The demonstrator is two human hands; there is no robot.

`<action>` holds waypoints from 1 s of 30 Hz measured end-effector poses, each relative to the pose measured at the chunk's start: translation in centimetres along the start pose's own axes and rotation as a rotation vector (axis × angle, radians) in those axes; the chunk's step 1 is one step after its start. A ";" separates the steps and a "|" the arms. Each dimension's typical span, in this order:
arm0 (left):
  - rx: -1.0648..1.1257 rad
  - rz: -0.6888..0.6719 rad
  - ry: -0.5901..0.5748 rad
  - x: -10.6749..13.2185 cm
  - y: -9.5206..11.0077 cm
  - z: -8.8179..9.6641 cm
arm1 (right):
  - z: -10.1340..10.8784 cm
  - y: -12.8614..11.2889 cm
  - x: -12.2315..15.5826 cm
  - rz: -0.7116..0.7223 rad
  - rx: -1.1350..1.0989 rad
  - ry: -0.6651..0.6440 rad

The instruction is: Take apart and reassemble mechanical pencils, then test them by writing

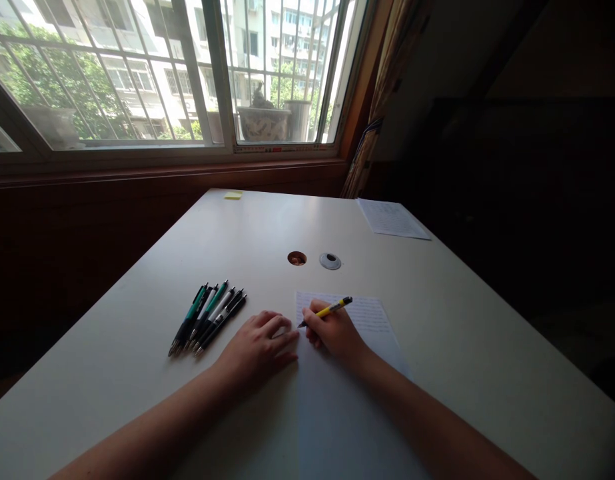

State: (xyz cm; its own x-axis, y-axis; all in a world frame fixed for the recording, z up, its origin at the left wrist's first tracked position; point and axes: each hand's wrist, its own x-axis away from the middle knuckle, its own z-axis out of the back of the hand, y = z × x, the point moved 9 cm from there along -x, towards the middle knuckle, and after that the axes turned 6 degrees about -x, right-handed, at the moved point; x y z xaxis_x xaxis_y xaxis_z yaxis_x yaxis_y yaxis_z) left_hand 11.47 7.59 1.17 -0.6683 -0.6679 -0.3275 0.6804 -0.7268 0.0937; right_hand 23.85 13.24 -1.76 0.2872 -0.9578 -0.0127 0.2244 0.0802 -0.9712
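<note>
A yellow pen point(332, 309) with a black clip end is pinched in my right hand point(334, 331), its tip at the left edge of a sheet of paper point(347, 400). Rows of handwriting cover the upper part of that sheet; its lower part looks blank. Flat on the table beside the sheet rests my left hand point(260, 343), fingers spread and fingertips at the paper's left edge. Just left of it lies a bunch of pens point(207, 320), several in green, black and silver.
The white table point(137, 293) has a round hole point(297, 259) with a ring-shaped cover point(330, 261) beside it. More written sheets point(393, 219) lie at the far right edge. Yellow sticky notes point(233, 195) sit at the far left corner. A barred window point(227, 143) stands behind.
</note>
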 end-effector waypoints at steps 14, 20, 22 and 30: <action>0.009 -0.009 0.047 0.1 0.0 -0.1 | -0.1 -0.4 0.2 0.007 0.012 -0.012; 0.012 -0.007 0.039 0.2 -0.1 -0.2 | 0.0 0.0 0.0 0.013 0.011 -0.001; 0.010 -0.004 0.038 0.2 -0.1 -0.3 | 0.1 0.0 0.0 0.016 0.009 0.007; -0.003 -0.011 0.050 0.2 0.0 -0.2 | 0.1 -0.2 0.1 0.009 0.012 0.009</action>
State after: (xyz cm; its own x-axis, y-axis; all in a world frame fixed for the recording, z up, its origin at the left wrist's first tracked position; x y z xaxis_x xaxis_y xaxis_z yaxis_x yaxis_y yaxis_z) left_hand 11.38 7.51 0.93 -0.6598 -0.6512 -0.3750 0.6743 -0.7333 0.0870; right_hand 23.93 13.16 -1.57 0.2808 -0.9595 -0.0239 0.2334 0.0925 -0.9680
